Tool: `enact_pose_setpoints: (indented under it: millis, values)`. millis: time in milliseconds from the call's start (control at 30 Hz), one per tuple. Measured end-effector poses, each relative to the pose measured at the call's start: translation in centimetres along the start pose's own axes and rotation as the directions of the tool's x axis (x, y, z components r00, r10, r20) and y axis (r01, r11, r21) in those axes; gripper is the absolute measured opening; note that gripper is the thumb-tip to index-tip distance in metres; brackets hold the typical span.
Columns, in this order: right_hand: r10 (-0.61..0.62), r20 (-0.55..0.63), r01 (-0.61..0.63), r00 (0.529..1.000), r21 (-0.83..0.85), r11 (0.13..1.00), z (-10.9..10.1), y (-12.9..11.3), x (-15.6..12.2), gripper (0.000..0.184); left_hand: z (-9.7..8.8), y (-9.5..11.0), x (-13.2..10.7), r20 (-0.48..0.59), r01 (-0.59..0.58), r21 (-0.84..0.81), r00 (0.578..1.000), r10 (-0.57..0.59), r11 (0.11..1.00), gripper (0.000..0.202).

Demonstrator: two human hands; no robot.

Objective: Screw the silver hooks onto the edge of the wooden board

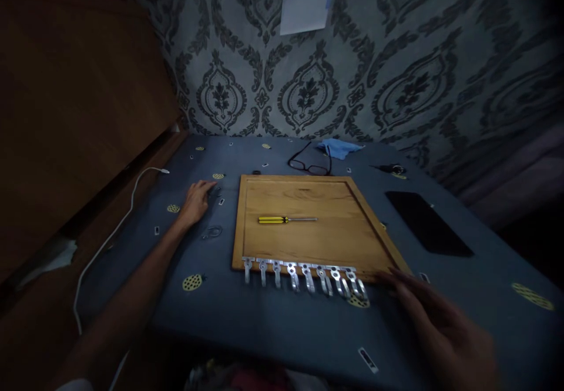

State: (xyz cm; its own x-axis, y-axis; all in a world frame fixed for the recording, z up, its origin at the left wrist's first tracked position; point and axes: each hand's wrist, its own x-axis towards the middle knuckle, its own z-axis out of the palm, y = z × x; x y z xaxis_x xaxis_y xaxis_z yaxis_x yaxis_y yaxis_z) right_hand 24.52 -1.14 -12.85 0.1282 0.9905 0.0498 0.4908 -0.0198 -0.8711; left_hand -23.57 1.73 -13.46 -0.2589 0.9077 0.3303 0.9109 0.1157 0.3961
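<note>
A framed wooden board (291, 200) lies flat on the table. On it rests a screwdriver (287, 220) with a yellow and black handle. Along the board's near edge runs a metal hook rail (299, 270) with several hooks hanging over the rim. My right hand (440, 320) has its fingers on the board's near right corner, the fingertips partly in shadow. Left of the board, my left hand (197, 203) rests low over the tabletop, fingers drawn together beside some tiny dark pieces (217, 191). What its fingertips pinch is too small to make out.
Near my left hand lies a small clear item (213, 232). Behind the board are eyeglasses (311, 167) and a blue cloth (339, 148). A black flat slab (427, 223) and a dark small tool (390, 169) lie right. A white cable (132, 203) trails along the left edge.
</note>
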Motion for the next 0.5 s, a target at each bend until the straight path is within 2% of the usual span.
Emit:
enact_pose_setpoints:
  millis: [167, 333, 500]
  values:
    - [0.016, -0.015, -0.016, 1.000, -0.015, 1.000, 0.2, -0.3, -0.4, 0.033, 0.4, -0.4, 0.0, 0.105, -0.068, -0.021, 0.992, 0.070, 0.997, 0.056]
    - [-0.019, -0.027, 0.018, 0.999, -0.047, 0.999, 0.3, 1.0, 0.0, 0.025, -0.7, -1.1, 0.1, 0.080, -0.058, -0.003, 0.995, 0.058, 0.998, 0.042]
    - [-0.014, -0.036, 0.012, 0.999, -0.069, 0.998, 0.2, 1.9, 0.2, 0.030, -0.8, -0.9, -0.1, 0.061, -0.076, 0.020, 0.995, 0.075, 0.997, 0.044]
